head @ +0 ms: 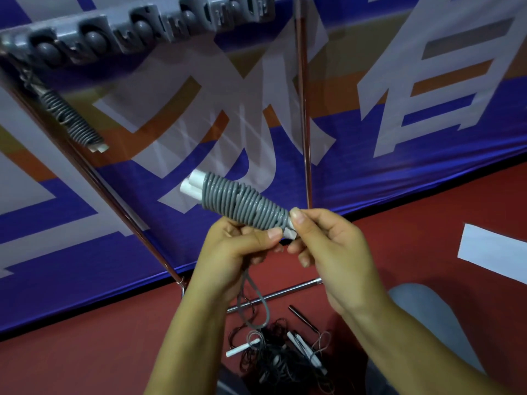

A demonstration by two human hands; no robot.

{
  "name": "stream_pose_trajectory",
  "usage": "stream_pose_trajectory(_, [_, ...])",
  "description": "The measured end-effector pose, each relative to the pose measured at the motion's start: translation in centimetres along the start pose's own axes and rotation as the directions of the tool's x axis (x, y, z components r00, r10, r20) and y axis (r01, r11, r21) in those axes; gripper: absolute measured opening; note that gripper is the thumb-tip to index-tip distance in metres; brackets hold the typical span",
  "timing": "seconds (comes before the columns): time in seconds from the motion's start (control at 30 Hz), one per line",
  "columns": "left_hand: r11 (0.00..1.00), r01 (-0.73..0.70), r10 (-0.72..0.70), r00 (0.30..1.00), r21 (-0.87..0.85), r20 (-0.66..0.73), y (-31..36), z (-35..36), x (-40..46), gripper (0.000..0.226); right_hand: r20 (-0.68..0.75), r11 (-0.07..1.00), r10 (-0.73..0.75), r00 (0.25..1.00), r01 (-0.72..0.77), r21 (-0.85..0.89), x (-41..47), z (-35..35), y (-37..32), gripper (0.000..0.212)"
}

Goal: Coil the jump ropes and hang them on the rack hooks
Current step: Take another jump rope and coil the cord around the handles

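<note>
The grey jump rope (242, 202) is wound in tight turns around its 2 white handles (192, 185), making a bundle held in the air in front of the banner (370, 109). Its long axis runs from upper left, where the handle ends stick out, down to the lower right, where both hands meet it. The left hand (236, 246) curls around the lower part from beneath, thumb pressed along the last turns; the right hand (322, 246) pinches the white tip at the lower right end between thumb and forefinger. A loose tail of grey cord (258, 303) hangs from the left hand toward the floor — so the coil looks not quite finished.

The hook rack (137, 32) sits well above and to the left of the bundle, on the left hand's side, with 1 coiled rope (71, 121) already hanging below its left end. Below the hands, a tangle of dark ropes (279, 357) lies on the red floor (99, 337) beside the rack's metal base bar (285, 293).
</note>
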State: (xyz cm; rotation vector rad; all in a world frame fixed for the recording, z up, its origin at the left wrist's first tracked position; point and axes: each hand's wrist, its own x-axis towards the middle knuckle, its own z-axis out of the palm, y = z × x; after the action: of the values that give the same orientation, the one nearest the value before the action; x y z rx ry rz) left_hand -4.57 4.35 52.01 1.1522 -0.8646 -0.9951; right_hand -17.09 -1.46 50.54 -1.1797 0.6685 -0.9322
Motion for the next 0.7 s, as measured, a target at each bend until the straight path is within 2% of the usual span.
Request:
stream_pose_trajectory(0.17, [0.987,-0.075,0.079,0.996,0.145,-0.027,0.0,-0.2,-0.3,0.011,0.049,0.976,0.169,0.984,-0.174,0.132,0.2,-0.1,-0.5,0.019])
stream_pose_trajectory(0.23, [0.984,-0.101,0.109,0.993,0.146,-0.043,-0.2,-0.2,-0.5,0.028,0.086,0.959,0.216,0.973,-0.227,0.168,0.3,-0.2,-0.8,0.021])
stream_pose_trajectory(0.33, [0.978,-0.149,0.159,0.985,0.145,-0.062,-0.1,0.4,-0.8,0.007,0.142,0.971,0.193,0.971,-0.21,0.116,0.6,-0.2,-0.8,0.02])
stream_pose_trajectory(0.37, [0.981,-0.144,0.155,0.985,0.132,-0.078,0.0,0.8,-0.8,0.008,0.135,0.987,0.144,0.98,-0.152,0.052,0.6,-0.3,-0.6,0.019])
stream_pose_trajectory(0.43, [0.987,-0.125,0.137,0.982,0.101,-0.127,0.0,1.1,-0.8,0.01,0.076,0.987,-0.06,0.995,0.07,-0.142,0.6,-0.6,0.3,0.011])
stream_pose_trajectory(0.5, [0.994,-0.088,0.1,0.979,0.071,-0.179,0.0,1.1,-0.7,0.004,0.097,0.877,-0.333,0.938,0.346,-0.332,0.4,-0.9,1.0,0.018])
stream_pose_trajectory(0.57, [0.998,-0.054,0.057,0.978,0.02,-0.199,0.1,1.0,-0.6,0.01,0.202,0.729,-0.506,0.839,0.541,-0.42,0.3,-1.1,1.7,0.028])
stream_pose_trajectory(0.63, [0.999,-0.032,0.026,0.982,-0.026,-0.187,0.1,1.0,-0.5,0.014,0.27,0.605,-0.578,0.77,0.627,-0.492,0.5,-1.1,2.2,0.032])
stream_pose_trajectory(0.7, [0.999,-0.01,0.004,0.987,-0.034,-0.159,0.1,1.3,-0.7,0.011,0.244,0.572,-0.6,0.762,0.622,-0.535,0.9,-1.2,2.1,0.028])
